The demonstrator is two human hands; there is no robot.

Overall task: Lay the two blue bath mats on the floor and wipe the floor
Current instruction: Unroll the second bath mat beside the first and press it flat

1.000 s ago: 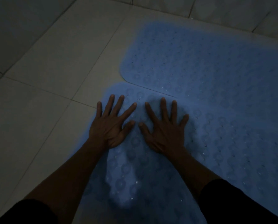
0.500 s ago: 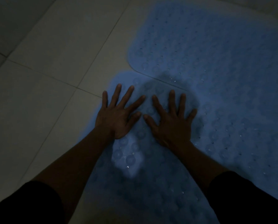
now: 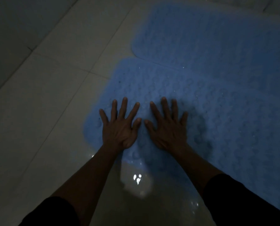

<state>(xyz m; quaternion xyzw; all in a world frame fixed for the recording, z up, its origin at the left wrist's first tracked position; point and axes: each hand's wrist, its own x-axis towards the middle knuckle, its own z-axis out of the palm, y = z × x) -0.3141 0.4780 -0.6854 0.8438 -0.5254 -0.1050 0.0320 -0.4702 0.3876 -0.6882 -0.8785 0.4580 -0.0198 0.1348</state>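
Two blue bath mats with a bumpy surface lie on the pale tiled floor in dim light. The near mat (image 3: 225, 115) spreads from the centre to the right. The far mat (image 3: 217, 35) lies behind it, and their edges overlap. My left hand (image 3: 119, 126) presses flat on the near mat close to its left edge, fingers spread. Beside it my right hand (image 3: 167, 126) lies flat on the same mat, fingers spread, thumbs almost touching. Neither hand holds anything.
Pale floor tiles (image 3: 46, 103) with dark grout lines fill the left side. A wet, shiny patch of floor (image 3: 137, 181) glints between my forearms, just below the near mat's front edge. Dark sleeves cover my upper forearms.
Both hands have slid back toward me along the near mat, staying flat. The mat's front edge and the wet floor below it have come into view.
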